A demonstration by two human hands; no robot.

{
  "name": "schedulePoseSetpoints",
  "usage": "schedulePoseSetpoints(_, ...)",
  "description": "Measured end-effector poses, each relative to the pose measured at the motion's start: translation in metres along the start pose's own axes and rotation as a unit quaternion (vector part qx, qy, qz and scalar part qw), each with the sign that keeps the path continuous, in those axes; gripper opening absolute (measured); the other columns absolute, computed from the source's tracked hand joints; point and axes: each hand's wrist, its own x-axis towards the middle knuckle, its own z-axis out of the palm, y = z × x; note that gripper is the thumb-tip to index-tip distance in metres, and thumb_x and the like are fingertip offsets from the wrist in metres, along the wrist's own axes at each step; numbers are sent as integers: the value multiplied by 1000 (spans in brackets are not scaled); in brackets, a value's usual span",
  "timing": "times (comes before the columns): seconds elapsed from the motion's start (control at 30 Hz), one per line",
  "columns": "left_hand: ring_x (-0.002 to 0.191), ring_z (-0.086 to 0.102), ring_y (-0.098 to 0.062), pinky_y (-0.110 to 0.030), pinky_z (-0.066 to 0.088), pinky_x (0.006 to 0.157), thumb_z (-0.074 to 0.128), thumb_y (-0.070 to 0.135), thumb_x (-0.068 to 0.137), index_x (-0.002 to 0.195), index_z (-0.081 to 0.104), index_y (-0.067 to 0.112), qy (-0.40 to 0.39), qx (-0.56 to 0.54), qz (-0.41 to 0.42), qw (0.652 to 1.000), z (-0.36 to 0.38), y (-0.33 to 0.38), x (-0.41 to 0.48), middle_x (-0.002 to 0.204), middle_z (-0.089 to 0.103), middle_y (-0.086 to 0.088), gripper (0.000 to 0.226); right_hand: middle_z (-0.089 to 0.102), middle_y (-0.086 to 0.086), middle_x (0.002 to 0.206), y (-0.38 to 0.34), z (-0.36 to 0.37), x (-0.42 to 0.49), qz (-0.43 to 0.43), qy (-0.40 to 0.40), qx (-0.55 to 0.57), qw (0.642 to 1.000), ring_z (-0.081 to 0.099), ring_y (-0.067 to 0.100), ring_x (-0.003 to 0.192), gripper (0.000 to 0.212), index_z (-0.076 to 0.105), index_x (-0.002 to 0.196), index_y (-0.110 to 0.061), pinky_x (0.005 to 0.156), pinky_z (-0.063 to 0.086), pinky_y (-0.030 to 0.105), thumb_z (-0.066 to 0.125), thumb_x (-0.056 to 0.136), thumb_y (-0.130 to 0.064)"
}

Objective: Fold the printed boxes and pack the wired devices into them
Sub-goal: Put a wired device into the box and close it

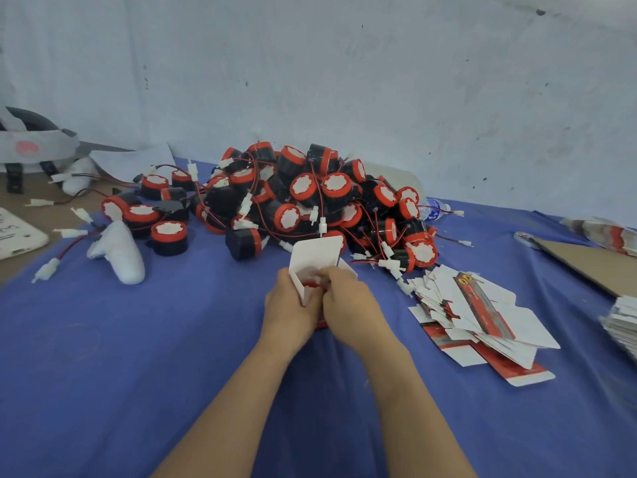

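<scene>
My left hand (289, 305) grips the side of a small white printed box (315, 257) held upright over the blue cloth, its top flap standing open. My right hand (348, 303) has its fingers curled at the box mouth, pressing a red-rimmed wired device (312, 285) down inside; only a sliver of red shows. A big pile of black-and-red wired devices (310, 198) with white connectors lies just beyond the hands. A loose heap of flat unfolded boxes (482, 319) lies to the right.
A blue cloth (138, 357) covers the table. A white controller-shaped object (120, 253) lies at left. A brown cardboard sheet (593, 263) and a stack of flat papers (620, 322) sit at the right edge. A water bottle (434, 207) lies behind the pile.
</scene>
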Motion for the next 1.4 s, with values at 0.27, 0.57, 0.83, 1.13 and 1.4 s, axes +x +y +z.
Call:
schedulePoseSetpoints(0.27,108,53,-20,-30,48,78,56,26,92,117,37,28,-71,35,-28,996,-8,3,0,121,55,-2,31,60,2,82,46,-37,0,186,189,145,953,54,21,74,35,60,80,-14,61,39,28,44,99,-39)
schedulePoseSetpoints(0.57,110,56,-18,-40,48,96,58,34,93,128,42,24,-162,68,0,984,-9,8,-3,121,58,0,40,66,-6,61,11,-34,1,-30,267,313,911,56,-2,56,15,46,86,-30,62,44,10,59,93,-28)
schedulePoseSetpoints(0.83,109,54,-19,-42,43,100,49,46,94,123,40,25,-139,144,-17,980,-7,10,-5,114,57,6,37,57,-4,62,37,-47,-2,42,324,372,869,49,7,58,11,60,92,-16,57,40,22,51,96,-21)
schedulePoseSetpoints(1.13,97,46,-16,-33,24,87,42,55,92,119,34,26,-108,239,-17,965,1,8,-5,104,51,9,40,51,12,64,4,-47,-11,-93,229,352,903,46,27,63,19,56,85,-30,60,44,38,48,98,-19)
schedulePoseSetpoints(1.4,103,56,-19,-38,49,87,50,33,97,125,43,18,-23,76,-17,997,1,6,-5,119,53,3,33,61,-8,58,9,-49,-16,-38,-6,248,968,50,7,54,16,64,81,-20,55,43,21,51,88,-14)
